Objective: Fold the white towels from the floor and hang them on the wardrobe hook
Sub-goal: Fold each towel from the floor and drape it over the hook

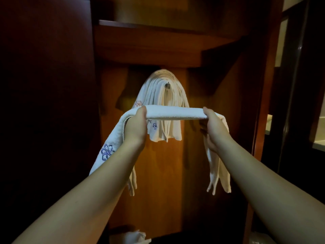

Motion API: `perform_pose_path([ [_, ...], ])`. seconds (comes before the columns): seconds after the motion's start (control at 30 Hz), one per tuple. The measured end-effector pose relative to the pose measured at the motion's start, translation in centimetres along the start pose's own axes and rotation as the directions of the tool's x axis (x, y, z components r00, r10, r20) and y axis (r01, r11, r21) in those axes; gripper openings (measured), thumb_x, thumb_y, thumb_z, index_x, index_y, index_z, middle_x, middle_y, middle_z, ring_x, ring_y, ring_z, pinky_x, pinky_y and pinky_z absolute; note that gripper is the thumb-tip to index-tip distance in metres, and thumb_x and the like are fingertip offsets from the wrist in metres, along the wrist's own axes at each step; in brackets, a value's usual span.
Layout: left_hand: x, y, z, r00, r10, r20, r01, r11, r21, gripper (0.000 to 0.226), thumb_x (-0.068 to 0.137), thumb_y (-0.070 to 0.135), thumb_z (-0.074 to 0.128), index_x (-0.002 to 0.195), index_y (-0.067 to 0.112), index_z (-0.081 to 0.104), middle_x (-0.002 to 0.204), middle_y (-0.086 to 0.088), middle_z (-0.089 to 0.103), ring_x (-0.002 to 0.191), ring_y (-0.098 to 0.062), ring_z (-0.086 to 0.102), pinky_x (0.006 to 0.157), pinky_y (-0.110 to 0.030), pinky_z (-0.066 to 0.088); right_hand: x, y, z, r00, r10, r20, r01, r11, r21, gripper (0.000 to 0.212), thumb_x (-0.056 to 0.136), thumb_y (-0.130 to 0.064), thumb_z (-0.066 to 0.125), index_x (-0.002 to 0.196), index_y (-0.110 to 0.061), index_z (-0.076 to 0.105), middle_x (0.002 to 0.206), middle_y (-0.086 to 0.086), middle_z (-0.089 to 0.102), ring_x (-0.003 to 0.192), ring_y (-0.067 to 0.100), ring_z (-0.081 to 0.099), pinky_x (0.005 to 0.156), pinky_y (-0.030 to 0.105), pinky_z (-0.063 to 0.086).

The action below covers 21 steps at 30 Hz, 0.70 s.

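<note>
Wooden wardrobe [202, 95] behind, folded towel [174, 112] stretched between both gripping hands, left [136, 127] and right [215, 129].

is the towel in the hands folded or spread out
Folded: the towel is a narrow band between left hand and right hand, ends hanging.

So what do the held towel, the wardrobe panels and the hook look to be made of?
Held towel: white terry-like cloth, nubbly surface, limp hanging ends, blue embroidered motif; likely cotton. Wardrobe panels: reddish-brown wood or veneer, smooth with a soft sheen. Hook: mostly buried under hung towels; the small exposed tip glints, probably metal.
</note>
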<state>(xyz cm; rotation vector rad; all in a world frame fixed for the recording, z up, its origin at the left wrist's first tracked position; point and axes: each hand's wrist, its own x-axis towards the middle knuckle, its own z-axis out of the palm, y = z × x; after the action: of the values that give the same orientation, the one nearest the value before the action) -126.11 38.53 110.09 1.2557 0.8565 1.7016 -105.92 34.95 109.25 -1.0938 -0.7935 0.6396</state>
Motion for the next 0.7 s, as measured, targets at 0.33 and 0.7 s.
perform_pose_path([
  [0.33,10.1,-0.9,2.7,0.996,0.074,0.048,-0.081,0.985,0.151,0.039,0.092,0.051,0.050,0.117,0.026,0.066,0.113,0.003,0.067,0.112,-0.024,0.060,0.099,-0.050,0.049,11.4,-0.9,2.6,0.991,-0.118,0.062,0.115,0.992,0.056,0.032,0.097,-0.054,0.055,0.107,-0.025,0.060,0.108,0.001,0.066,0.105,0.015,0.061,0.095,0.034,0.043],
  [0.7,23.9,-0.6,6.6,0.946,0.056,0.320,-0.114,0.979,0.167,0.086,0.079,0.083,0.038,0.131,0.018,0.060,0.129,-0.008,0.066,0.106,-0.007,0.068,0.095,-0.019,0.050,27.6,-3.2,5.8,0.880,-0.209,0.426,0.225,0.974,0.012,0.092,0.080,-0.084,0.048,0.148,-0.022,0.047,0.139,0.003,0.062,0.132,0.018,0.055,0.115,0.044,0.037],
])
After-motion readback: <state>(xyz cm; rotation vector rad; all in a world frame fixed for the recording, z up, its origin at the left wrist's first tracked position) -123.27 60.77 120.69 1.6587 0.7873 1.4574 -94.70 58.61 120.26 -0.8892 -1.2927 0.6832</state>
